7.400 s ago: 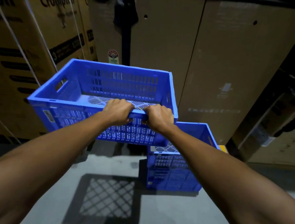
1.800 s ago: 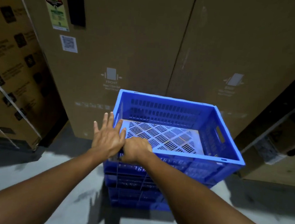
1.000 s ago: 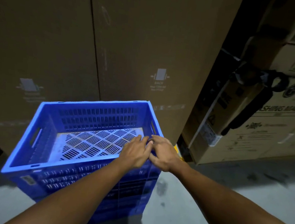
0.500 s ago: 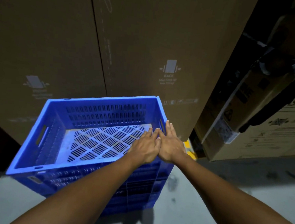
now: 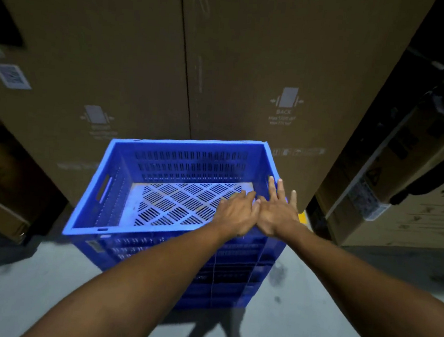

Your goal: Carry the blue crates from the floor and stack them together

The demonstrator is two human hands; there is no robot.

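Cardboard boxes (image 5: 251, 63) apparently touching stacked crates (image 5: 124, 165).

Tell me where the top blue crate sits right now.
In the head view, the top blue crate sits centre-left, stacked on another blue crate on the grey floor, just in front of tall cardboard boxes.

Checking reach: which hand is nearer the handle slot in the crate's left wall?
Left hand, over the crate floor; the right hand is at the far wall from the slot.
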